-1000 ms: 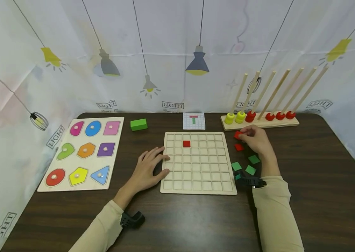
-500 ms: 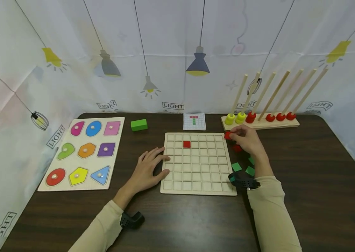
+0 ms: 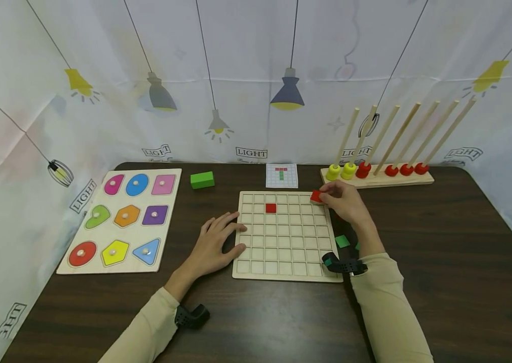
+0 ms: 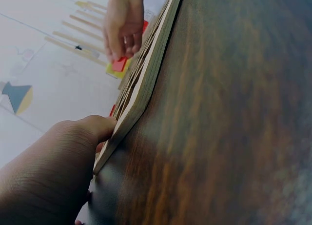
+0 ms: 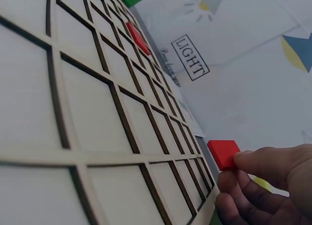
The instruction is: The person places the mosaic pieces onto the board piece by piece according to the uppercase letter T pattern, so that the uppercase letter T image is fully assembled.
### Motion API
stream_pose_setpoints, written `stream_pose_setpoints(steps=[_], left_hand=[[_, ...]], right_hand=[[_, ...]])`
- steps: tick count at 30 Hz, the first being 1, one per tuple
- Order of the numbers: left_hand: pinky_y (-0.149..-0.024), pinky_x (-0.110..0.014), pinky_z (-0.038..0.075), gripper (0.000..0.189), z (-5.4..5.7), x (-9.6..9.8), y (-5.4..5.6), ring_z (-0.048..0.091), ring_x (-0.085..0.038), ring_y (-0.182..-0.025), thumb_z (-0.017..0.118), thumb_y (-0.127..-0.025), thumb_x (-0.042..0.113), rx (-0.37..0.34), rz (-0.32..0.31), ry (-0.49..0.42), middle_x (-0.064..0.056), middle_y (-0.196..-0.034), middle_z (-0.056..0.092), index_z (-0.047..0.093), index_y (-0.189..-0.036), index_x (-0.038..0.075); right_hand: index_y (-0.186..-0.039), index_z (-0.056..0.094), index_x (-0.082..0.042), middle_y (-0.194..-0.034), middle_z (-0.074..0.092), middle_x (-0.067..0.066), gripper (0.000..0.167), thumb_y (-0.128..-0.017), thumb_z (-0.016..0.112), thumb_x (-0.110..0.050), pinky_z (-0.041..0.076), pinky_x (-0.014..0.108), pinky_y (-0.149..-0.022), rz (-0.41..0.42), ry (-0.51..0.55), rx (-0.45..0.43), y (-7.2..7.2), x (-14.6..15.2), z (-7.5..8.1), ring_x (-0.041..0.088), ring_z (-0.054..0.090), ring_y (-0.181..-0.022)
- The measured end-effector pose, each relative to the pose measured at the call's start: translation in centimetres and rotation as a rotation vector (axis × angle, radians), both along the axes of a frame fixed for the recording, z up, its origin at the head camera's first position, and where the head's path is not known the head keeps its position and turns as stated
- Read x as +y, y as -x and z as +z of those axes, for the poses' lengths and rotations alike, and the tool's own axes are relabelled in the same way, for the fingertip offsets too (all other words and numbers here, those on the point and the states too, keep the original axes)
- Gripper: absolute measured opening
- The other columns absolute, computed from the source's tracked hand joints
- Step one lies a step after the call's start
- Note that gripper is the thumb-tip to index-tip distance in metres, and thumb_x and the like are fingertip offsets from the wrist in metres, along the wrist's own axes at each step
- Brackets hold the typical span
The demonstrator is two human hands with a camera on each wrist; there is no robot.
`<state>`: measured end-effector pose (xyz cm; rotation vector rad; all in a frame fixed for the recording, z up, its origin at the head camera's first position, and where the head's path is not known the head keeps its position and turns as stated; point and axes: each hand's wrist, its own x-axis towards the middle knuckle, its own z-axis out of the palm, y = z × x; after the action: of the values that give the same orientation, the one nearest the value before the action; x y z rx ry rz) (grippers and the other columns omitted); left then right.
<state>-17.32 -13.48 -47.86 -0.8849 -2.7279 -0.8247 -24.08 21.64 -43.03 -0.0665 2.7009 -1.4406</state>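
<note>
My right hand (image 3: pixel 346 204) pinches a red square tile (image 3: pixel 316 196) between thumb and fingers over the far right corner of a wooden grid board (image 3: pixel 283 242). In the right wrist view the held tile (image 5: pixel 223 154) is tilted and raised off the board. Another red tile (image 3: pixel 271 208) sits in a cell of the second row from the back. My left hand (image 3: pixel 214 244) rests with spread fingers on the board's left edge. In the left wrist view its thumb (image 4: pixel 100 127) touches the edge. Green tiles (image 3: pixel 342 241) lie right of the board, partly hidden by my right arm.
Behind the board lies a card (image 3: pixel 282 176) printed with a red and green T pattern. A green block (image 3: pixel 202 180) and a shape puzzle (image 3: pixel 106 233) are to the left. A peg stand (image 3: pixel 387 181) with yellow and red beads stands at the back right.
My right hand has carried the red tile leftward from the table beside the board to above its far right corner. My left hand has stayed in place.
</note>
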Motion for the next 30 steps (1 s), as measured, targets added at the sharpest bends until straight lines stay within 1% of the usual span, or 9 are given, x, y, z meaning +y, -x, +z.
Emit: stream_pose_setpoints(steps=[6, 12, 16, 20, 25, 30], left_hand=[[-0.109, -0.061, 0.019, 0.037, 0.1, 0.0, 0.0, 0.031, -0.031, -0.14, 0.057, -0.091, 0.045, -0.012, 0.008, 0.013, -0.006, -0.15, 0.038, 0.057, -0.123, 0.026], [-0.109, -0.061, 0.019, 0.037, 0.1, 0.0, 0.0, 0.031, -0.031, -0.14, 0.058, -0.091, 0.043, -0.022, 0.01, 0.013, -0.006, -0.15, 0.038, 0.058, -0.123, 0.026], [-0.11, -0.06, 0.018, 0.037, 0.0, 0.0, 0.0, 0.03, -0.03, -0.141, 0.058, -0.091, 0.044, -0.032, 0.014, 0.013, -0.005, -0.15, 0.037, 0.058, -0.123, 0.026], [-0.11, -0.06, 0.018, 0.037, 0.0, 0.0, 0.0, 0.03, -0.03, -0.141, 0.057, -0.091, 0.044, -0.034, 0.015, 0.015, -0.005, -0.151, 0.037, 0.057, -0.123, 0.026], [-0.109, -0.061, 0.019, 0.037, 0.1, 0.0, 0.0, 0.031, -0.03, -0.14, 0.059, -0.09, 0.042, -0.029, 0.016, 0.011, -0.005, -0.15, 0.038, 0.058, -0.123, 0.025], [-0.108, -0.061, 0.02, 0.037, 0.1, 0.0, 0.0, 0.031, -0.03, -0.14, 0.059, -0.09, 0.042, -0.023, 0.019, 0.017, -0.006, -0.15, 0.038, 0.058, -0.123, 0.025]], right_hand=[[-0.116, 0.057, -0.003, -0.111, 0.059, 0.016, 0.026, -0.096, 0.056, -0.019, 0.05, 0.031, -0.076, 0.014, -0.001, 0.01, 0.1, -0.6, 0.0, 0.024, 0.056, -0.094], [-0.115, 0.058, -0.004, -0.106, 0.06, 0.016, 0.025, -0.095, 0.056, -0.019, 0.05, 0.029, -0.071, 0.042, 0.007, 0.01, -0.1, -1.5, 0.1, 0.025, 0.057, -0.089], [-0.114, 0.058, -0.005, -0.11, 0.059, 0.015, 0.023, -0.095, 0.057, -0.018, 0.047, 0.03, -0.074, 0.058, -0.002, 0.003, -0.1, -2.2, 0.2, 0.026, 0.055, -0.095], [-0.112, 0.058, -0.006, -0.112, 0.059, 0.015, 0.021, -0.094, 0.057, -0.017, 0.048, 0.03, -0.075, 0.087, -0.006, 0.002, 0.0, -2.9, 0.1, 0.029, 0.058, -0.099], [-0.11, 0.059, -0.006, -0.111, 0.061, 0.014, 0.02, -0.093, 0.059, -0.016, 0.048, 0.029, -0.074, 0.113, -0.013, 0.024, 0.0, -3.6, 0.1, 0.029, 0.06, -0.099], [-0.109, 0.06, -0.005, -0.109, 0.063, 0.016, 0.019, -0.093, 0.06, -0.015, 0.049, 0.029, -0.073, 0.152, -0.026, 0.05, 0.0, -4.5, 0.1, 0.029, 0.063, -0.094]])
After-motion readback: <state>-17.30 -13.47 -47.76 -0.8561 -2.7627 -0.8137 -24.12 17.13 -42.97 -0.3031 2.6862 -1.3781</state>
